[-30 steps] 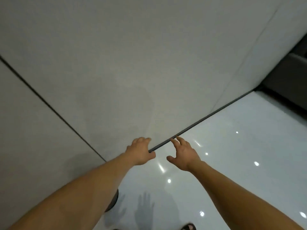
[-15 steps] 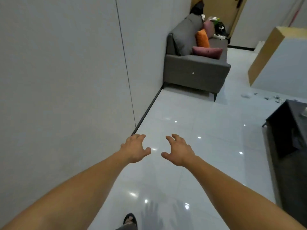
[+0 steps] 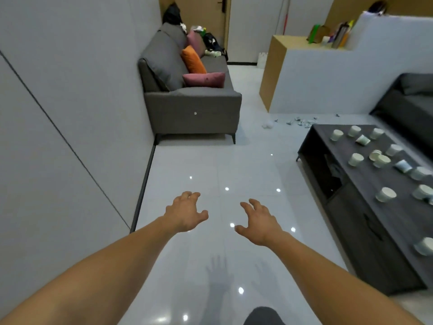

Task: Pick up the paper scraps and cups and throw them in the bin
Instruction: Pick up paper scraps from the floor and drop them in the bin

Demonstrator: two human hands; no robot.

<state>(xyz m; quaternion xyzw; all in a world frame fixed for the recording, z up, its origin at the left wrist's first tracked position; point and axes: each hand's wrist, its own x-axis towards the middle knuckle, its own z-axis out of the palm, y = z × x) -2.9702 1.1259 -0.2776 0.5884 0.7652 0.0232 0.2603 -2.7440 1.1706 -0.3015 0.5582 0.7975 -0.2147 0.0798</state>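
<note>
Over floor (image 3: 246,165) between wall (image 3: 70,113) and table (image 3: 375,174) edge, left hand (image 3: 186,213) and right hand (image 3: 259,222): fingers (image 3: 193,195) wide, empty.

The floor (image 3: 246,165) ahead of me is smooth, glossy light tile that carries bright point reflections, whereas the wall (image 3: 70,90) on my left is smooth, matt grey panelling with a dark matt skirting strip (image 3: 146,179) at its foot. The sofa (image 3: 194,113) is covered in matt grey woven cloth, and its orange cushion (image 3: 193,59) and pink cushion (image 3: 203,79) are cloth with a soft, dull finish. On my right the low table (image 3: 365,177) has a dark, matt wood-grain surface, the cups (image 3: 385,194) on it look like pale matt paper, and the paper scraps (image 3: 301,121) on the floor look crumpled and dull.
</note>
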